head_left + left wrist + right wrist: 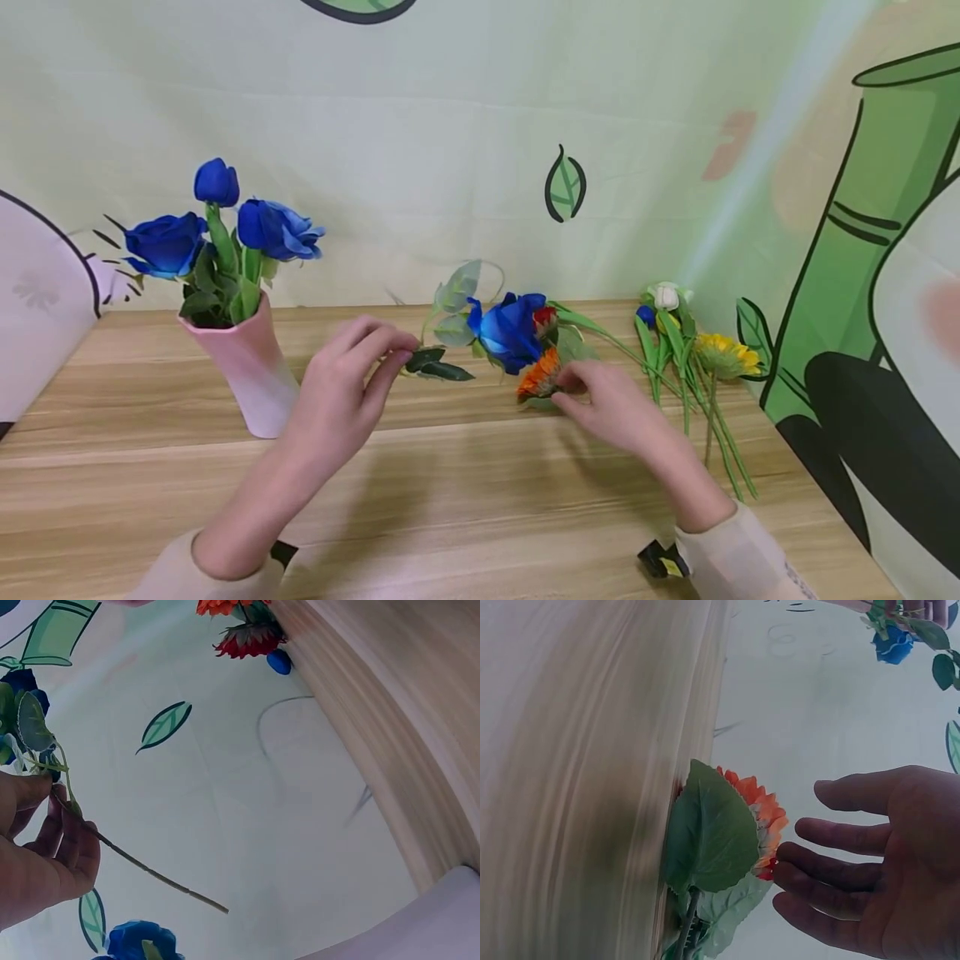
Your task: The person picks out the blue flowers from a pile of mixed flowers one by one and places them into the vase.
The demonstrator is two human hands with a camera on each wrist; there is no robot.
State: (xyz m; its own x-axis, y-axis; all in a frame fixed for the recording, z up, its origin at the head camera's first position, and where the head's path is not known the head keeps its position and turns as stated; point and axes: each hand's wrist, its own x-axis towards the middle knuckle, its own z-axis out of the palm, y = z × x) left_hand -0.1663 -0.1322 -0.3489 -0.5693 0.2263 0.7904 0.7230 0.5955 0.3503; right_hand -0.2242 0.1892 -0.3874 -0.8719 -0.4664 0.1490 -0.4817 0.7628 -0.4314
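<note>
My left hand pinches the thin stem of an artificial blue rose between thumb and fingers; dark leaves show just past the fingertips. The bloom is lifted in the middle, above the far part of the table. My right hand is beside an orange flower; the right wrist view shows its fingers extended, holding nothing. A broad green leaf partly hides that orange bloom. Close behind it is a dark red flower.
At the left stands a pink-and-white vase holding two blue roses and a blue tulip. At the right of the wooden table lie a yellow sunflower, a white flower and several green stems. A patterned cloth hangs behind.
</note>
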